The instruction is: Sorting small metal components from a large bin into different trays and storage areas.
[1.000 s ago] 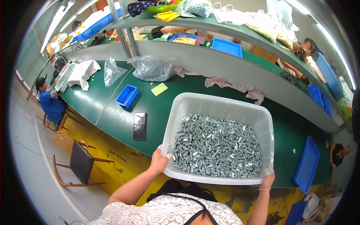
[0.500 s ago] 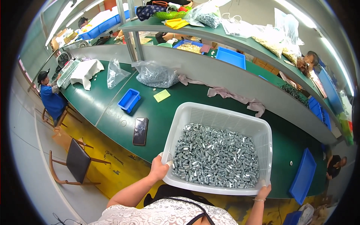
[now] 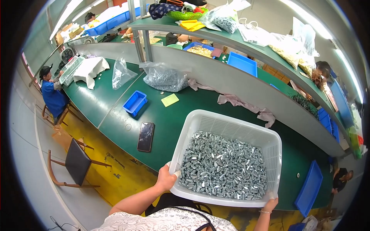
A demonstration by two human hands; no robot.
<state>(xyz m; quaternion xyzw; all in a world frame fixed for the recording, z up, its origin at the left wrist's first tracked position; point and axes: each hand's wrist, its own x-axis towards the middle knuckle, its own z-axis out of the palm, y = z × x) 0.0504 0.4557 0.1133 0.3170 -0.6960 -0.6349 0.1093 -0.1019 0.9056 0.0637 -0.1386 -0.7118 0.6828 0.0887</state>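
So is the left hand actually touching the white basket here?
Touching. The head view shows the left hand wrapped over the near-left rim of the white basket, fingers curled onto the edge beside the metal parts.

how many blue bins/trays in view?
7 that I can make out: small bin by the phone, flat tray right of the white basket, tray behind the divider, one further back, bins far right, long bin top left. More may be hidden.

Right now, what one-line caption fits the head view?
Both hands, left hand and right hand, grip a white basket of small metal parts over a green workbench.
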